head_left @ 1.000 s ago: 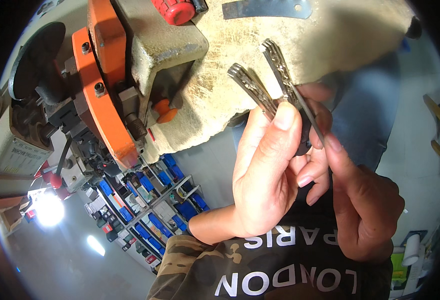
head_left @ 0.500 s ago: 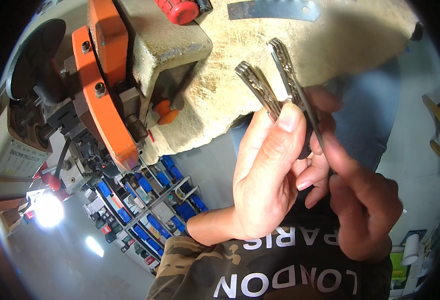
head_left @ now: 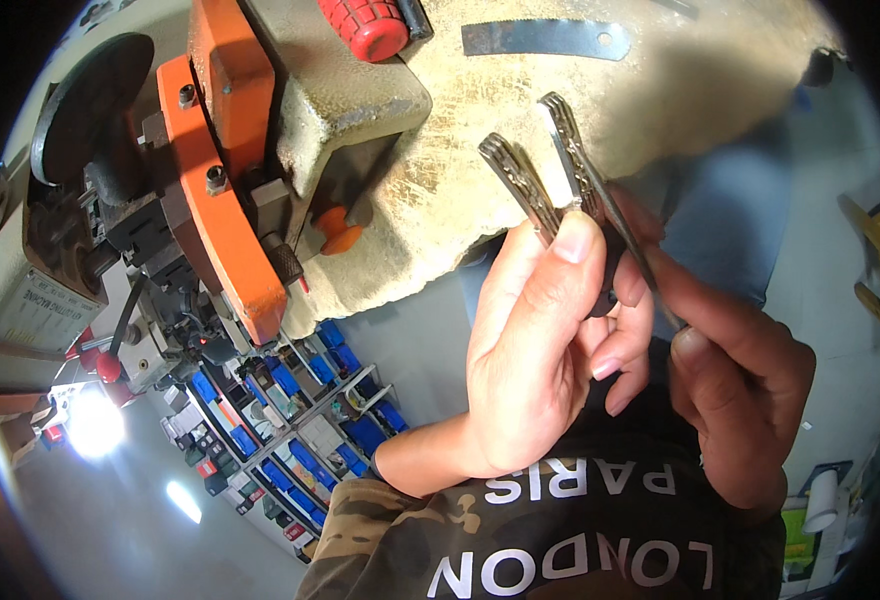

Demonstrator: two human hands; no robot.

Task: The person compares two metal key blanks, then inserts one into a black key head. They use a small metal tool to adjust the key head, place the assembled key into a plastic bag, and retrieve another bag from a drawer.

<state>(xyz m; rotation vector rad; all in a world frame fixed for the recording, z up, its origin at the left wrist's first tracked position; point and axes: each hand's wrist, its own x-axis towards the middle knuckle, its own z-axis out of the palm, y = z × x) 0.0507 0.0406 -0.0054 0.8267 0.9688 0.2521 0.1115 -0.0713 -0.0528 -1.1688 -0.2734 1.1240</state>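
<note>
My left hand (head_left: 530,350) is closed, thumb uppermost, around two metal keys whose blades stick up side by side in a narrow V. The left key (head_left: 522,186) and the right key (head_left: 566,150) both have wavy grooves cut in their faces. A dark key head shows partly below the thumb; the rest is hidden by fingers. In a pinch between thumb and forefinger, my right hand (head_left: 745,380) holds a thin dark metal file (head_left: 632,250). Its slim shaft slants up to the left and lies along the right key's edge, seemingly touching it.
On the left stands a key-cutting machine with orange guards (head_left: 222,220) and an orange knob (head_left: 338,230). Beyond my hands, a worn pale bench top (head_left: 430,225) carries a red-handled tool (head_left: 375,30) and a flat saw blade (head_left: 545,40). Shelves with blue bins (head_left: 310,460) stand lower left.
My right hand has shifted slightly right and down, and its thumb now shows pressed on the file's lower end. The file reaches a little higher beside the right key. My left hand keeps its grip.
</note>
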